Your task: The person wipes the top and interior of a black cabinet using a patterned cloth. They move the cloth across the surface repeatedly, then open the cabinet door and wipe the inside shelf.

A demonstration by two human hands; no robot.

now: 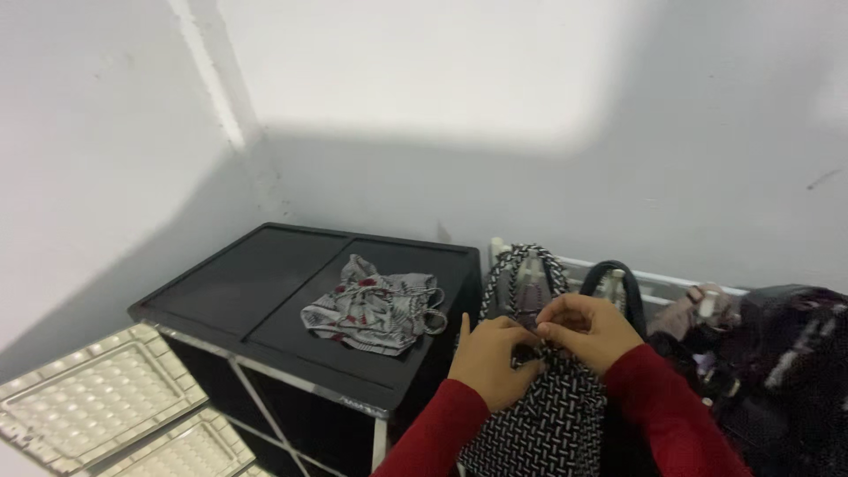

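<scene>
Bag (539,415): woven black-and-white textile, coarse braided texture, with matching rope-like handle (521,265). Cabinet (256,283): black, smooth, faintly glossy top, pale metal-looking edge trim. Garment (375,309): soft, crumpled printed cloth, matt; sleeves (662,397) red knit fabric.

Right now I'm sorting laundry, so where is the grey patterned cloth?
In the head view the grey patterned cloth lies crumpled on the right half of the black cabinet, left of the woven bag that both hands are working on.
</scene>
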